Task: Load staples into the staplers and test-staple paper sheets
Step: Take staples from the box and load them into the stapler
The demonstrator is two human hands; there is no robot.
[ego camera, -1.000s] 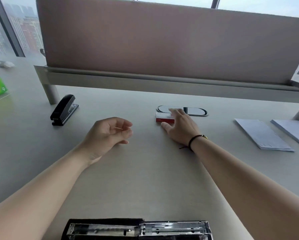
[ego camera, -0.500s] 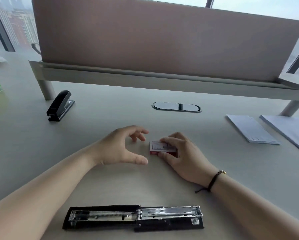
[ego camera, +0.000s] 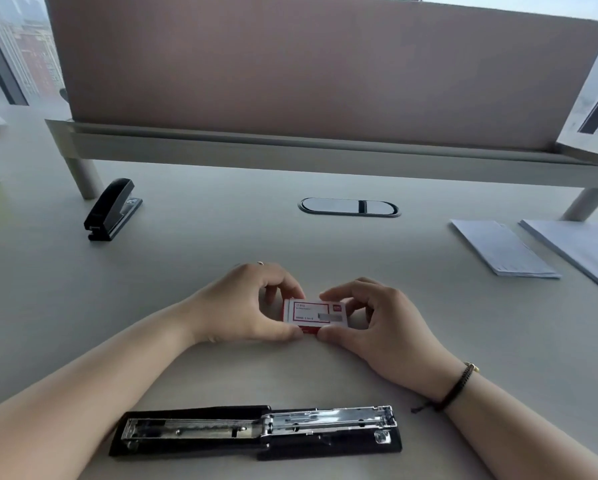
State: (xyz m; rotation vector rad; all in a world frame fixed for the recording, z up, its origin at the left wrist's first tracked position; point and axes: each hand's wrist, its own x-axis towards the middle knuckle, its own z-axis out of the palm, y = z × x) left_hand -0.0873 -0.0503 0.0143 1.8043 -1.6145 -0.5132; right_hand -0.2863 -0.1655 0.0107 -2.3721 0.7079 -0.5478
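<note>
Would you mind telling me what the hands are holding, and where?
Both hands hold the staple box: left hand pinches its left end, right hand its right end.

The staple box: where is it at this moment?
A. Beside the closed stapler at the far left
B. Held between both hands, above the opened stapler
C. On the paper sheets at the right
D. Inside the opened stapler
B: the staple box is pinched by the left hand and the right hand, beyond the opened stapler.

both hands (ego camera: 245, 306) pinch staple box (ego camera: 314, 312) (red-white) above opened stapler (ego camera: 256, 432) on desk (ego camera: 221, 244).
</note>
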